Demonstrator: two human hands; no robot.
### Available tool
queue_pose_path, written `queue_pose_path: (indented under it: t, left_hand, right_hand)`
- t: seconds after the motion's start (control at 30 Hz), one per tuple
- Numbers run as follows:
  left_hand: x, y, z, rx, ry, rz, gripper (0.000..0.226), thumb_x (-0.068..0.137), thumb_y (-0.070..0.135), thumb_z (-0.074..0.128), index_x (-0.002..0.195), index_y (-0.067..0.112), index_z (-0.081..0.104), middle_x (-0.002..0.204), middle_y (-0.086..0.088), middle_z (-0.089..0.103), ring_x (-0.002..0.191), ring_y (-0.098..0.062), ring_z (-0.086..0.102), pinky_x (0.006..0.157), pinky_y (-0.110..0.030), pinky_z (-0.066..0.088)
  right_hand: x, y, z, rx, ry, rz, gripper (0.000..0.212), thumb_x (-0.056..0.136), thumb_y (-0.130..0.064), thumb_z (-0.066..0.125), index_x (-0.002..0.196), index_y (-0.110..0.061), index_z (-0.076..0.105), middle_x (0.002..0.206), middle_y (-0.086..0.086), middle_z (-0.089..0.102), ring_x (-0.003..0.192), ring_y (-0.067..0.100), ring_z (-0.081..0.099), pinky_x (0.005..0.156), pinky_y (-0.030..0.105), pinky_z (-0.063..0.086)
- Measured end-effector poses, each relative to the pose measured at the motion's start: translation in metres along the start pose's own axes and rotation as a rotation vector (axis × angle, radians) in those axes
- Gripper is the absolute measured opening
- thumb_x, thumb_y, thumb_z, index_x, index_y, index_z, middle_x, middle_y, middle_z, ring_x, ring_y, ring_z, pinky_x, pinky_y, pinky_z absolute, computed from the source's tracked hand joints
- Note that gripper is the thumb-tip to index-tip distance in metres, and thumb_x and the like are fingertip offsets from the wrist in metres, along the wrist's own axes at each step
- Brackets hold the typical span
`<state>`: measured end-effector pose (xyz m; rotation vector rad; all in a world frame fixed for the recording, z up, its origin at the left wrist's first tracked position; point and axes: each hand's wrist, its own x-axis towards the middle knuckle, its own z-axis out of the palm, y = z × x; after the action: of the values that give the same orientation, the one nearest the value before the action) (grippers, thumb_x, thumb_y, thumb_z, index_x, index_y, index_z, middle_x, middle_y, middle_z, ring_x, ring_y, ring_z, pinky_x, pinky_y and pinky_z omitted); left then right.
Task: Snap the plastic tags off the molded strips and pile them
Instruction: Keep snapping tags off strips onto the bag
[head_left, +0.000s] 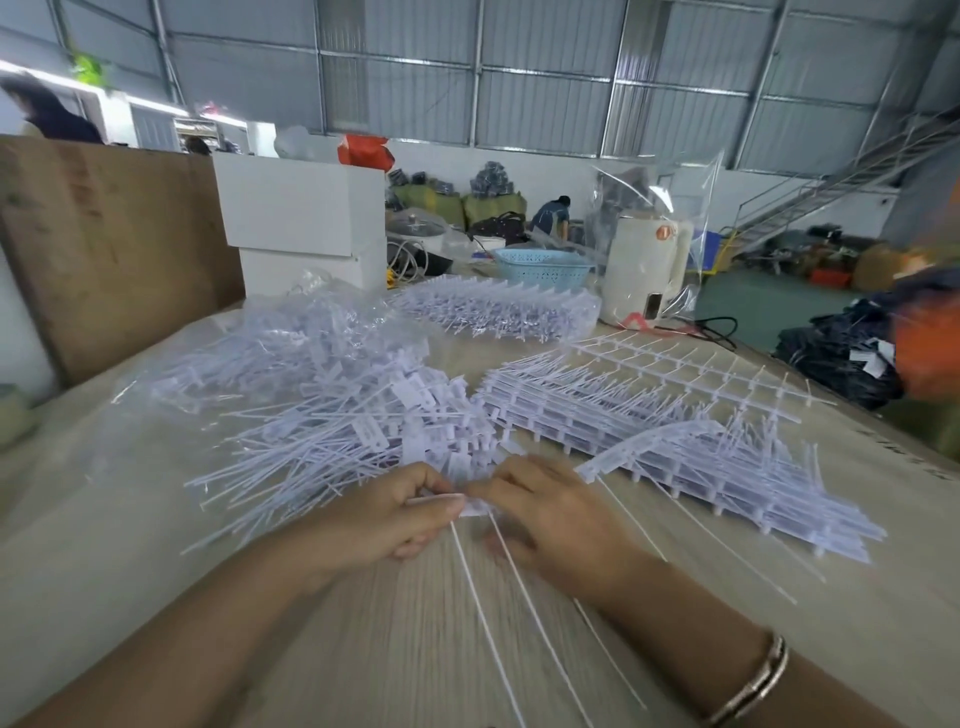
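1. The plastic tags (470, 501) were pinched between the left hand (400, 512) and the right hand (545, 512), both clamped on one strip end above the table (363, 623)
2. A tail could have been bent or torn if the strip were twisted unevenly, and loose tags scattered from the pile (353, 415)
3. Stacked molded strips (649, 431) were laid on a pale wood-grain top; a warehouse with metal walls was seen behind

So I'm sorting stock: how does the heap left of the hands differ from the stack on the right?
The heap of loose tags lies jumbled, tails pointing many ways; the stack of molded strips lies in flat, aligned layers. The heap's tags are separate pieces; the stack's tags are joined to their strips. Both are white plastic on the table.
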<state>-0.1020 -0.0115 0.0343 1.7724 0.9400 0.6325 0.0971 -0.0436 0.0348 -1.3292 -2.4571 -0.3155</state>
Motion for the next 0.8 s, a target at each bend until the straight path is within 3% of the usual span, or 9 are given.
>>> queue_pose_path:
  t: [0.17,0.27,0.4,0.47,0.6,0.8]
  left_hand:
    - [-0.003,-0.004,-0.006,-0.029,-0.03,0.039,0.01,0.092,0.018,0.056,0.099,0.011,0.059,0.057,0.006,0.054,0.052,-0.006,0.047,0.056,-0.018,0.041]
    - [-0.003,-0.007,-0.008,-0.041,-0.057,0.041,0.012,0.092,0.008,0.056,0.103,0.009,0.059,0.065,-0.002,0.057,0.057,-0.009,0.05,0.06,-0.021,0.043]
    - [-0.001,-0.009,-0.003,-0.043,-0.069,0.05,0.014,0.091,0.007,0.058,0.104,0.006,0.057,0.066,0.003,0.063,0.06,-0.01,0.058,0.063,-0.022,0.048]
    - [0.0,-0.009,-0.001,-0.049,-0.076,0.055,0.015,0.089,0.008,0.061,0.102,0.005,0.055,0.069,0.002,0.067,0.063,-0.011,0.063,0.064,-0.023,0.051]
    - [0.002,-0.011,-0.001,0.001,-0.109,0.108,0.017,0.087,0.011,0.063,0.099,0.008,0.052,0.07,0.002,0.065,0.064,-0.012,0.063,0.065,-0.024,0.051]
    - [0.003,-0.015,-0.005,0.093,-0.161,0.185,0.016,0.089,0.014,0.061,0.099,0.022,0.051,0.071,0.005,0.063,0.065,-0.011,0.06,0.069,-0.025,0.049]
  right_hand:
    - [-0.004,0.006,0.0,0.036,0.06,0.05,0.027,0.088,-0.037,0.047,0.099,-0.028,0.07,0.088,-0.003,0.06,0.071,0.015,0.062,0.073,0.035,0.053]
    - [-0.007,0.011,0.004,-0.027,0.091,0.045,0.025,0.086,-0.038,0.046,0.092,-0.031,0.069,0.088,-0.006,0.06,0.068,0.013,0.062,0.072,0.033,0.053]
    - [-0.005,0.012,0.006,-0.109,0.106,0.041,0.028,0.085,-0.043,0.043,0.086,-0.032,0.069,0.08,-0.008,0.061,0.065,0.012,0.062,0.067,0.027,0.047]
    - [-0.005,0.013,0.008,-0.106,0.061,0.037,0.029,0.088,-0.045,0.042,0.091,-0.034,0.069,0.083,-0.011,0.062,0.071,0.01,0.063,0.073,0.027,0.044]
    - [-0.005,0.019,0.011,0.0,-0.096,0.058,0.039,0.095,-0.055,0.03,0.116,-0.038,0.058,0.107,-0.017,0.06,0.102,0.002,0.056,0.092,0.026,0.032]
    - [-0.006,0.016,0.009,0.317,-0.069,0.09,0.034,0.094,-0.044,0.045,0.109,-0.024,0.067,0.102,-0.008,0.065,0.096,0.01,0.059,0.083,0.035,0.046]
